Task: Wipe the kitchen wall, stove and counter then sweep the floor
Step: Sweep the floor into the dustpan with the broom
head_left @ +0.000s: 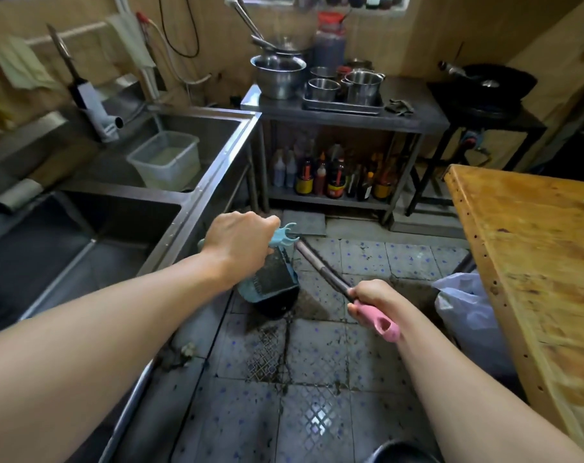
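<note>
Sweeping stage by the look of it. Her left hand [240, 243] is curled tight round the blue dustpan [272, 275] handle, tipping it mouth-down onto the tiled floor [317, 412] to catch dirt. The right hand [372, 297] wraps the broom [320, 265] at its pink grip, angling it toward the pan.

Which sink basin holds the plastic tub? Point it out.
The far basin, toward the wall, holds the tub. The near basin shows no tub.
</note>
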{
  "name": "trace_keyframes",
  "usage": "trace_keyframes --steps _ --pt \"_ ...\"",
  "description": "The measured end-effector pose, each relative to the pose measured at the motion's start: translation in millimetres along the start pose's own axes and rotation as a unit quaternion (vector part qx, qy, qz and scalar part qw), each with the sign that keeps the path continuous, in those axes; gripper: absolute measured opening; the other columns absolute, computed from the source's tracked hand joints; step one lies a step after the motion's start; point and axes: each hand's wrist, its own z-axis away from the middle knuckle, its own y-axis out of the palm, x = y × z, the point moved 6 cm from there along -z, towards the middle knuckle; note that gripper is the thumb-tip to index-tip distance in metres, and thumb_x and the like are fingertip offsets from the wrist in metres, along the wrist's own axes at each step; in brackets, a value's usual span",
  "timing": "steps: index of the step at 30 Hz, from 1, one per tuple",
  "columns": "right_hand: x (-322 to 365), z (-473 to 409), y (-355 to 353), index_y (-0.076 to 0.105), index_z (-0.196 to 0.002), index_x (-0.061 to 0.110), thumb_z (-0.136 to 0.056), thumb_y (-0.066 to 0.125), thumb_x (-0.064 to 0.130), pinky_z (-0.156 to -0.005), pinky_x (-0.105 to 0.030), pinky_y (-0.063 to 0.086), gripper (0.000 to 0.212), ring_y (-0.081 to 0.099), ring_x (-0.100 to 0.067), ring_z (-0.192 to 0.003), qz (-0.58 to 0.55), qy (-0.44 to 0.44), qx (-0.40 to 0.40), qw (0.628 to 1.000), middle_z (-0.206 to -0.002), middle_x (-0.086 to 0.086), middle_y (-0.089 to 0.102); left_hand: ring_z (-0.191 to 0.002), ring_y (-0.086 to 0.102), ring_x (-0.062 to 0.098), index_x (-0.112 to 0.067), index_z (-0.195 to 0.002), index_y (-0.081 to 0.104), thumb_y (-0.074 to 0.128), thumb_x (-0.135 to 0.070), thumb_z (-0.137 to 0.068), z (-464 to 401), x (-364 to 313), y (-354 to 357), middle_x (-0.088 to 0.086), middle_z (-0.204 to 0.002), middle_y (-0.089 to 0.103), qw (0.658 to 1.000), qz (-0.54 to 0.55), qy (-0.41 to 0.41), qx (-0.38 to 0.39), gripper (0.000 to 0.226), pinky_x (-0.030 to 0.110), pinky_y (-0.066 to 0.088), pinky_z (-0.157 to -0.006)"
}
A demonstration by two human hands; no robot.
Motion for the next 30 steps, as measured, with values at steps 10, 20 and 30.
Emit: trace_keyframes --steps 10,20,30 --pt "9.6 -19.7 10.9 0.048 -0.097 0.0 -0.094 0.044 0.002 -0.031 -0.013 0.035 0.006 0.043 -0.01 -0.022 0.003 -0.031 0.014 0.999 -0.066 -0.013 0.05 -0.069 0.069 0.026 -0.017 -0.095 0.057 0.056 -0.006 -0.078 10.0 -12.3 71.1 0.001 -0.077 0.067 0.984 -0.115 0.129 0.033 0.02 0.029 0.037 -0.05" --pt "-6.5 -37.6 6.9 0.047 -0.097 -0.002 -0.094 0.047 0.001 -0.03 -0.013 0.035 0.004 0.04 -0.011 -0.019 -0.025 -0.012 0.008 1.0 -0.072 -0.017 0.047 -0.026 0.047 0.013 -0.021 -0.054 0.053 0.079 -0.008 -0.042 22.3 -37.8 124.3 -0.005 -0.037 0.048 0.951 -0.161 0.252 0.073 0.031 0.017 0.013 -0.041" --pt "-18.4 -52.4 1.9 0.044 -0.095 -0.002 -0.094 0.046 0.001 -0.031 -0.016 0.037 0.004 0.043 -0.012 -0.025 -0.034 0.002 0.007 0.999 -0.073 -0.014 0.047 -0.024 0.045 0.014 -0.017 -0.052 0.053 0.071 -0.002 -0.044 22.3 -51.8 118.9 -0.005 -0.037 0.047 0.947 -0.139 0.287 0.05 0.024 0.016 0.018 -0.038"
